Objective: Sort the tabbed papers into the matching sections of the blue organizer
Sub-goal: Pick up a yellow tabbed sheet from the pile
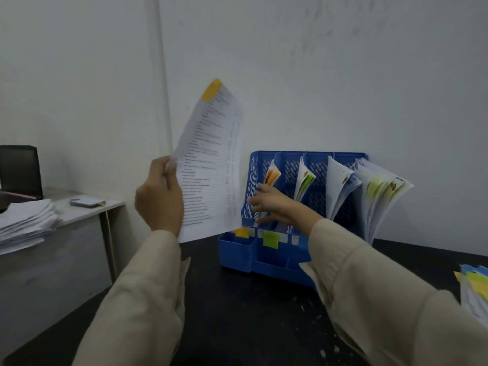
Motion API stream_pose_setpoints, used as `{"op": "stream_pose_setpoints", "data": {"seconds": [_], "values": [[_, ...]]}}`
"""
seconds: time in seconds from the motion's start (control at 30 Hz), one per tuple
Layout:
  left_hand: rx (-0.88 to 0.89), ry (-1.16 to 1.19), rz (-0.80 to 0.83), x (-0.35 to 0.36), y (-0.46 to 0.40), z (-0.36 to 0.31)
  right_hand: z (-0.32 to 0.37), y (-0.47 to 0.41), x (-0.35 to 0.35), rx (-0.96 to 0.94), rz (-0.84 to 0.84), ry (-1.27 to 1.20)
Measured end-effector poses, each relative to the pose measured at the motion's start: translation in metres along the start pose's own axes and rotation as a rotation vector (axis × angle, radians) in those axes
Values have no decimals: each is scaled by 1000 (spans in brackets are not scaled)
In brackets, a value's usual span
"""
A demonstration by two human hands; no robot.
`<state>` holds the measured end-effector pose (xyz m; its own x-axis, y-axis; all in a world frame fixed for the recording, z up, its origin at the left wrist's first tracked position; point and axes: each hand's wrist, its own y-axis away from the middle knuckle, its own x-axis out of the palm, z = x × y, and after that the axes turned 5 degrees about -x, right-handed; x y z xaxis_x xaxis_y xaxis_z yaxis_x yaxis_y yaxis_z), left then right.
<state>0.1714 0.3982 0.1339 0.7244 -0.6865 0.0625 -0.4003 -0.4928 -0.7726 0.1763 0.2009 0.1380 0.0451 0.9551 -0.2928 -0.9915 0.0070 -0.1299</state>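
A pale wall [343,75] fills the back, scuffed grey at upper right; a thin conduit [164,75] runs down it; a black table [250,313] lies in front, speckled with white flecks; at left stands a white desk [87,215] bearing a paper pile [23,223] and a dark monitor [19,170]; light is dim and even.

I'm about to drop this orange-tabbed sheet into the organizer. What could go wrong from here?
1. The sheet is held by one edge in the left hand and bows, so it may buckle against the blue organizer wall.
2. The right hand is spreading the leftmost section; its papers lean over and could block entry.
3. The orange label marks that section; the neighbouring green label is close.
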Motion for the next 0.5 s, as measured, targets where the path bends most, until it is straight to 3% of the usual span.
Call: {"op": "stream_pose_setpoints", "data": {"seconds": [0.3, 0.5], "values": [[85, -3, 52, 73, 20, -15, 12, -3, -23, -56, 38, -38], [76, 43, 316, 109, 56, 0, 10, 1, -29, -131, 66, 68]]}}
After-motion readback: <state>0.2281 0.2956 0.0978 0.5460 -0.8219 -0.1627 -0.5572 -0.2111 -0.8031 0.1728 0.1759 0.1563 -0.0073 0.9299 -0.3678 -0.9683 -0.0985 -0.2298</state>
